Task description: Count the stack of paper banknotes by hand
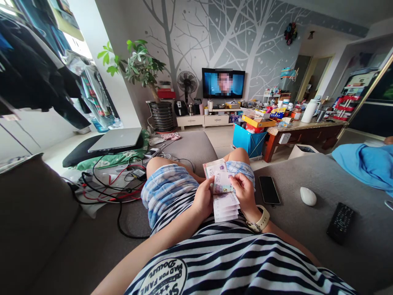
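A fanned stack of banknotes (225, 207) lies over my lap, its pale lower edges spread toward my shirt and a note with a "5" showing near the middle. My left hand (204, 197) grips the stack from the left, thumb on top. On the other side, my right hand (245, 189) pinches the notes' right edge between thumb and fingers. The fingers beneath the notes are hidden. A pale watch (260, 220) is on my right wrist.
To my right on the grey sofa lie a phone (269, 189), a white mouse (308, 196) and a black remote (340, 223). Tangled cables (113, 184) and a laptop (116, 140) on a cushion are at left. A cluttered table (307, 128) stands beyond a blue bin (248, 141).
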